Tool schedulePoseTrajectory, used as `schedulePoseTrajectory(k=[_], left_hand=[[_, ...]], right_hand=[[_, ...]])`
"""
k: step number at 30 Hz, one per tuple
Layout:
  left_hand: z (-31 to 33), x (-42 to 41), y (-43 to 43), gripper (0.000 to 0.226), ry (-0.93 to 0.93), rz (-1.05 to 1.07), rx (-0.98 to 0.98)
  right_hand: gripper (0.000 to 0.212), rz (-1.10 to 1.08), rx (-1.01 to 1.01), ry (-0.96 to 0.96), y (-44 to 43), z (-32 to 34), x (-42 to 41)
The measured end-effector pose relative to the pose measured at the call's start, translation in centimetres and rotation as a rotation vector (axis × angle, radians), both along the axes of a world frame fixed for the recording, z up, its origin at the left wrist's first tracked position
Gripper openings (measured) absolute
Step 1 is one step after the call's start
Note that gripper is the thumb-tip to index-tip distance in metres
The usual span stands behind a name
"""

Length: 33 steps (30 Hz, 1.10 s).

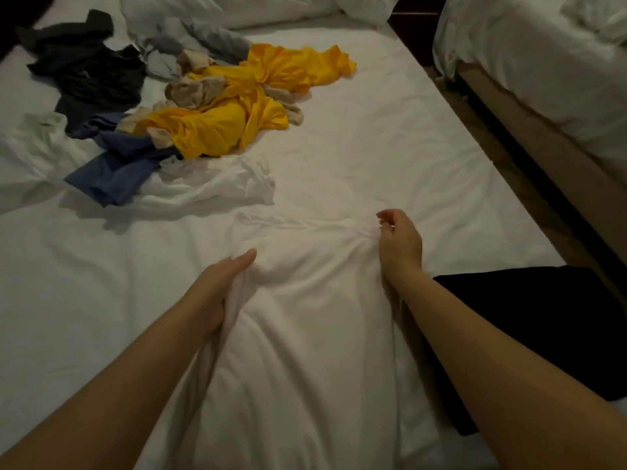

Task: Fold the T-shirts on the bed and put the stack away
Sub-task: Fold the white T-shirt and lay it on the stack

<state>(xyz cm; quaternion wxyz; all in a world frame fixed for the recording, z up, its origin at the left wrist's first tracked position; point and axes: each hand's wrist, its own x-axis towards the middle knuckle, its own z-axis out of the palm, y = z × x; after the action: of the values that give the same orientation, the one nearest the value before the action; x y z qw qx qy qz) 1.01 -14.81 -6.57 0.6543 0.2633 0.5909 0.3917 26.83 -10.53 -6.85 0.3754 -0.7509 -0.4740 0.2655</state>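
Observation:
A white T-shirt lies spread on the bed in front of me. My left hand grips a bunched fold along its left edge, fingers pointing away. My right hand pinches the cloth near the shirt's top right, where it gathers into creases. Farther back on the left lies a loose pile of unfolded shirts: yellow, blue, black, grey, beige and another white one.
A black garment lies at the bed's right edge beside my right forearm. White pillows sit at the head. A second bed stands to the right across a narrow dark floor gap.

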Motion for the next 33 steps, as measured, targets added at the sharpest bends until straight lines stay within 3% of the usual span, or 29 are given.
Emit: schedulePoseTrajectory(k=[6, 14, 20, 25, 33], left_hand=[[-0.9, 1.4, 3.1, 0.026, 0.141, 0.036, 0.13], [-1.8, 0.4, 2.6, 0.013, 0.046, 0.082, 0.131], [-1.9, 0.5, 2.5, 0.028, 0.031, 0.179, 0.132], [-2.1, 0.6, 2.5, 0.023, 0.023, 0.214, 0.125], [-2.3, 0.7, 2.6, 0.019, 0.008, 0.234, 0.121]], right_hand=[[0.022, -0.017, -0.242, -0.045, 0.0, -0.5, 1.7], [0.006, -0.025, -0.16, 0.138, -0.3, -0.6, 1.9], [0.011, 0.028, -0.134, 0.055, -0.1, -0.8, 1.9], [0.018, -0.002, -0.081, 0.108, -0.5, -1.0, 1.9], [0.019, 0.029, -0.111, 0.005, 0.1, -1.5, 1.8]])
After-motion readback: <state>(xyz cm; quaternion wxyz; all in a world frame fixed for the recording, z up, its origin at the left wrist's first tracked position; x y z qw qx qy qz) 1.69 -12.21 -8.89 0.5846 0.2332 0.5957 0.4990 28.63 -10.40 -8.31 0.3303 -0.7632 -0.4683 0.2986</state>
